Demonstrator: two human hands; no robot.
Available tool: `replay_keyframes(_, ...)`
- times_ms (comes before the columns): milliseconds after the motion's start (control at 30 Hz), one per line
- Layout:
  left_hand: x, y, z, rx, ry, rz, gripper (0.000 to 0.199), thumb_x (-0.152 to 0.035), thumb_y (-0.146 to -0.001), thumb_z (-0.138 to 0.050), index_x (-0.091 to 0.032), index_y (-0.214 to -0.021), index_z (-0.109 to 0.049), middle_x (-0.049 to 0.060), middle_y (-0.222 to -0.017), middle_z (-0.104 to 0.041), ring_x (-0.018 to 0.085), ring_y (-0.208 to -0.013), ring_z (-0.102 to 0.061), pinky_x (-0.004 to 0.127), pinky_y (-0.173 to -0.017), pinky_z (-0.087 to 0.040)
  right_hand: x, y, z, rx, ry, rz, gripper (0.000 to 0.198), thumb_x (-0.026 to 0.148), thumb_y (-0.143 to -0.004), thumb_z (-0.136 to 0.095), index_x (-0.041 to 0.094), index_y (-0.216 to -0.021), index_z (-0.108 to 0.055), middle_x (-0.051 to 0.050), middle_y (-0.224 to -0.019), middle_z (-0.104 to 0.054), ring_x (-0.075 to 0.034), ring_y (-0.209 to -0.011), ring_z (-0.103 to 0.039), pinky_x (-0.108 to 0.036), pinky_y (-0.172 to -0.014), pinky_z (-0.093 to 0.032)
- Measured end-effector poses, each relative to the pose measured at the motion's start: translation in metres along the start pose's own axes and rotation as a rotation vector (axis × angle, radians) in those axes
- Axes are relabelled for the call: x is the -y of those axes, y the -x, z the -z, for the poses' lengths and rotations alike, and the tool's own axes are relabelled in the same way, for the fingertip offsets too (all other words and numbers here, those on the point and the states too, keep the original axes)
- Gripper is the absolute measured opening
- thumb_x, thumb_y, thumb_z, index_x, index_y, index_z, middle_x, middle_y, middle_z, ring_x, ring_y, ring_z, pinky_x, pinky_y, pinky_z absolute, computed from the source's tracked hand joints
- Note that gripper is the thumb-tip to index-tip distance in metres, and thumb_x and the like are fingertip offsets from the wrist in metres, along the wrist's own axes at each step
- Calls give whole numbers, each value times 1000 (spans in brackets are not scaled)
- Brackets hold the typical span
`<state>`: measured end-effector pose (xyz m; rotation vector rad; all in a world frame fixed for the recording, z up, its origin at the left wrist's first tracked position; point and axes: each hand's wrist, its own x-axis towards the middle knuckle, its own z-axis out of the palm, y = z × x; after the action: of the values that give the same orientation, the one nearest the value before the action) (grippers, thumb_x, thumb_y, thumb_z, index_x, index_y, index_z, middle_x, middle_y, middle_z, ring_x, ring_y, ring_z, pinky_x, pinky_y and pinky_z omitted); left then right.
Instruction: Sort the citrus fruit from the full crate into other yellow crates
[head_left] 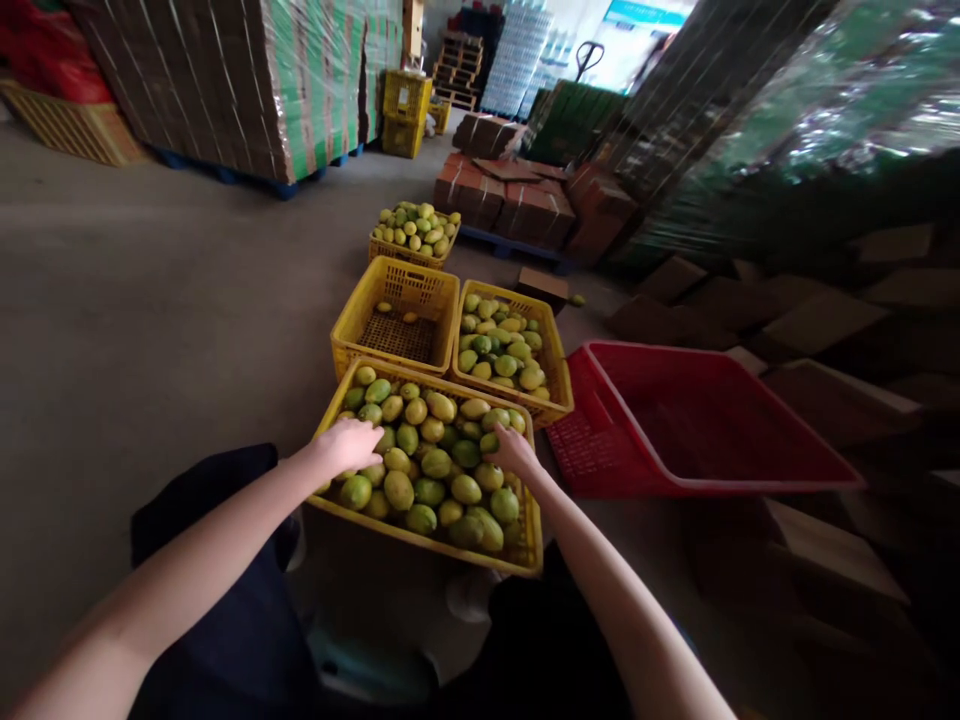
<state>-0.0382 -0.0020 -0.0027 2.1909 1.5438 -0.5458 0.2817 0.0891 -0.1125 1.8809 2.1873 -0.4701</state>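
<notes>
1. Forearms came in from both lower corners, elbows bent, reaching forward over a yellow crate (480, 556) piled with green and yellow fruit (436, 462), which stood low before the person's dark trousers (217, 630).
2. The left hand (349, 445) lay palm down on the fruit at the crate's left side, thumb and fingers parted, pointing inward.
3. The right hand (516, 450) reached down at the opposite side, fingers curved against the fruit; I couldn't tell whether it gripped a piece.
4. Straight ahead, two more yellow crates crowded the near one's far rim: a left-hand crate (345, 335) with a couple of pieces at its bottom, and a right-hand crate (559, 375) well filled.
5. Beyond them sat a heaped crate (381, 249), leaving the way forward blocked by crates.
6. To the right, a big red crate (589, 440) stood close by, with loose cartons (825, 310) strewn past it, dim and blurred.
7. Farther off stood strapped cartons (502, 195) on a blue pallet (510, 245), and a wrapped stack (322, 90) to the left, bordering the open concrete floor (187, 300).
</notes>
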Motion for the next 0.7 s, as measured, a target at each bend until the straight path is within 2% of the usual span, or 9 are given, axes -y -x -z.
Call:
replay_keyframes(100,3,6,2,-11,-26,36,44,-33,-103,-55,-5,-135,-66,25,-131,-71,38,-121,-71,43,-99,-54,1,6,7,-105,-123,-130,53,33,-77,-81,15,-123,-61,-17,-111,-73,-35,-112,-70,-40,-92,-54)
replay_keyframes(133,4,8,4,-15,-32,42,44,-33,-103,-55,-6,-136,-65,25,-131,-71,37,-121,-71,42,-99,-54,2,8,13,-161,-245,-191,53,36,-73,-84,18,-116,-60,-13,-105,-73,-34,-108,-70,-40,-90,-55)
replay_keyframes(200,4,12,6,-25,-38,39,43,-34,-104,-55,-7,-136,-65,24,-131,-72,35,-120,-71,41,-98,-54,6,11,30,-285,-638,-285,58,42,-59,-90,24,-101,-55,-5,-94,-70,-31,-100,-70,-41,-85,-57)
replay_keyframes(267,3,15,9,-35,-35,28,42,-35,-104,-56,-9,-135,-66,22,-131,-72,35,-120,-72,40,-97,-55,12,17,52,-373,-1132,-235,65,42,-48,-93,28,-94,-50,1,-89,-67,-27,-89,-70,-39,-78,-59)
replay_keyframes(333,1,16,11,-36,-32,19,41,-35,-104,-56,-9,-135,-66,22,-130,-72,34,-119,-72,40,-96,-55,18,26,74,-371,-1552,-53,65,38,-45,-93,29,-92,-50,3,-91,-69,-23,-84,-69,-37,-73,-60)
replay_keyframes(433,-2,15,10,-25,-55,16,40,-36,-105,-54,-10,-133,-65,22,-130,-72,34,-120,-71,40,-97,-54,30,49,97,-326,-1911,152,48,42,-57,-87,29,-94,-60,1,-95,-71,-19,-79,-67,-29,-64,-58)
replay_keyframes(500,-5,12,4,-17,-64,17,39,-36,-105,-53,-12,-132,-66,21,-131,-72,33,-121,-71,40,-99,-53,40,67,100,-299,-2061,201,38,47,-68,-79,27,-96,-64,-2,-94,-72,-17,-73,-65,-27,-57,-56)
replay_keyframes(567,-8,7,-6,-1,-51,23,38,-37,-104,-54,-14,-130,-67,20,-131,-72,33,-119,-71,40,-99,-53,52,81,97,-217,-2195,125,33,51,-77,-72,24,-95,-65,-3,-86,-71,-17,-69,-64,-27,-54,-55)
replay_keyframes(700,-13,-6,-31,86,-23,51,41,-37,-99,-59,-16,-134,-67,20,-135,-71,33,-117,-71,40,-97,-52,77,88,87,-41,-2352,-236,17,36,-85,-69,23,-93,-61,0,-73,-68,-17,-69,-67,-26,-55,-59)
